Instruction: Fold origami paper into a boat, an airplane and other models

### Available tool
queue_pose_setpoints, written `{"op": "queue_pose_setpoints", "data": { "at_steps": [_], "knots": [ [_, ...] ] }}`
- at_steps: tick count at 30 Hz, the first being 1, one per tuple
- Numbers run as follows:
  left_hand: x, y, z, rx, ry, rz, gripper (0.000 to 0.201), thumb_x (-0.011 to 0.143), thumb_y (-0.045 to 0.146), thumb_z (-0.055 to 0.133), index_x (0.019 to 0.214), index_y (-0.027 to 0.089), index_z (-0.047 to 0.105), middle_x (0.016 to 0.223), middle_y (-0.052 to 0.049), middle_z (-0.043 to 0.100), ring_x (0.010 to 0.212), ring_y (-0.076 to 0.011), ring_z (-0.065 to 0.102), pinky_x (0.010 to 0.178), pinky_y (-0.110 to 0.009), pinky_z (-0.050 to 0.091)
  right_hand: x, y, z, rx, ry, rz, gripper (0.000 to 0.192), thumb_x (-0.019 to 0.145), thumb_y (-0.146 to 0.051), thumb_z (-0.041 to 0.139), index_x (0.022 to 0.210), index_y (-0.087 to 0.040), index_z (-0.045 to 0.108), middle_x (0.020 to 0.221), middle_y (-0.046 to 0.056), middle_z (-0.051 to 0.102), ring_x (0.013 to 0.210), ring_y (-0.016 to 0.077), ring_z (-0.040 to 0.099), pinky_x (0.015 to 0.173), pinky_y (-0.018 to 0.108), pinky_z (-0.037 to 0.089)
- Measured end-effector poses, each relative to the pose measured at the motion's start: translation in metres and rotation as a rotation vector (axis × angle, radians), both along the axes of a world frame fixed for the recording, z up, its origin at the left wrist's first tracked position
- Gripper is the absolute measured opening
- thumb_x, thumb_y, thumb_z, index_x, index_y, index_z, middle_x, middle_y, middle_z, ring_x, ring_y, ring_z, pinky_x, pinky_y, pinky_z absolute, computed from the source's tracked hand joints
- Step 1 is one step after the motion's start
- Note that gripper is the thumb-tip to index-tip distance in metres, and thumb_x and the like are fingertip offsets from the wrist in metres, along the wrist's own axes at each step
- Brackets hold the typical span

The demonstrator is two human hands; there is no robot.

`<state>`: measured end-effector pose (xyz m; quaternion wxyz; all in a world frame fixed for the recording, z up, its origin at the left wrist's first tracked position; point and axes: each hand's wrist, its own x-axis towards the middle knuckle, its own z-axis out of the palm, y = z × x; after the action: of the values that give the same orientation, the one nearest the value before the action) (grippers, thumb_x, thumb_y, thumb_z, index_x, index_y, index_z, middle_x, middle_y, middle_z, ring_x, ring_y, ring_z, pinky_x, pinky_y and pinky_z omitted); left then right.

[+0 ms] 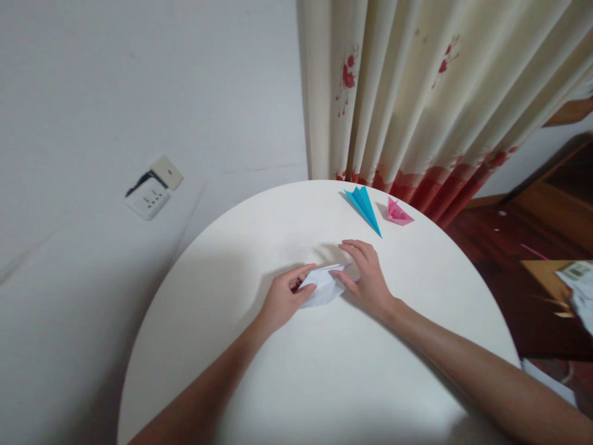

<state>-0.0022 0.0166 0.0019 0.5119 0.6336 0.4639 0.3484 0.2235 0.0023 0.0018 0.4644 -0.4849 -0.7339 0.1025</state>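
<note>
Both hands work a folded white paper (pixel 323 285) lying on the surface (pixel 324 371). The left hand (pixel 282 300) pinches its edge; the right hand (pixel 365 278) presses flat, grip released. The paper looks light, thin and easily creased, best held at its edges.

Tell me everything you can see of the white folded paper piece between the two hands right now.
The white folded paper piece looks like thin sheet paper, creased into a small flattish shape with a raised edge along its top. It lies on the round white table, near the middle. The left hand pinches its left end with thumb and fingers; the right hand presses fingers on its right side. Its exact fold pattern is partly hidden by the hands.
</note>
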Motion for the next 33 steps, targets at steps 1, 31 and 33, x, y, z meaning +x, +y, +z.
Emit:
{"op": "queue_pose_setpoints", "data": {
  "at_steps": [1, 31, 33],
  "knots": [
    [0.0, 0.001, 0.001, -0.018, -0.031, 0.035, 0.043, 0.08, 0.034, 0.074, 0.118, 0.015, 0.073, 0.081, -0.001, 0.069, 0.069, -0.0144, 0.061, 0.061, -0.022, 0.044, 0.0, 0.0, -0.001, -0.027, 0.076, -0.035, 0.057, 0.09, -0.042, 0.07, 0.141, -0.025, 0.051, 0.14, 0.016, 0.055, 0.133, 0.0338, 0.047, 0.111, 0.056, 0.038],
    [0.013, -0.015, 0.004, -0.246, -0.24, 0.05, 0.041, 0.073, 0.041, 0.085, 0.099, 0.012, 0.072, 0.092, -0.008, 0.076, 0.08, -0.0215, 0.068, 0.071, -0.029, 0.053, -0.039, -0.028, -0.006, -0.734, 0.655, 0.315, 0.056, 0.095, -0.068, 0.048, 0.071, -0.019, 0.057, 0.055, -0.003, 0.049, 0.048, 0.0109, 0.042, 0.045, 0.024, 0.031],
    [0.012, -0.015, 0.004, -0.239, -0.243, 0.045, 0.04, 0.075, 0.042, 0.084, 0.098, 0.012, 0.073, 0.092, -0.008, 0.076, 0.08, -0.0209, 0.068, 0.071, -0.028, 0.053, -0.037, -0.026, -0.005, -0.749, 0.599, 0.313, 0.053, 0.094, -0.065, 0.053, 0.069, -0.018, 0.057, 0.055, -0.004, 0.048, 0.049, 0.0102, 0.04, 0.046, 0.024, 0.029]
  ]
}}
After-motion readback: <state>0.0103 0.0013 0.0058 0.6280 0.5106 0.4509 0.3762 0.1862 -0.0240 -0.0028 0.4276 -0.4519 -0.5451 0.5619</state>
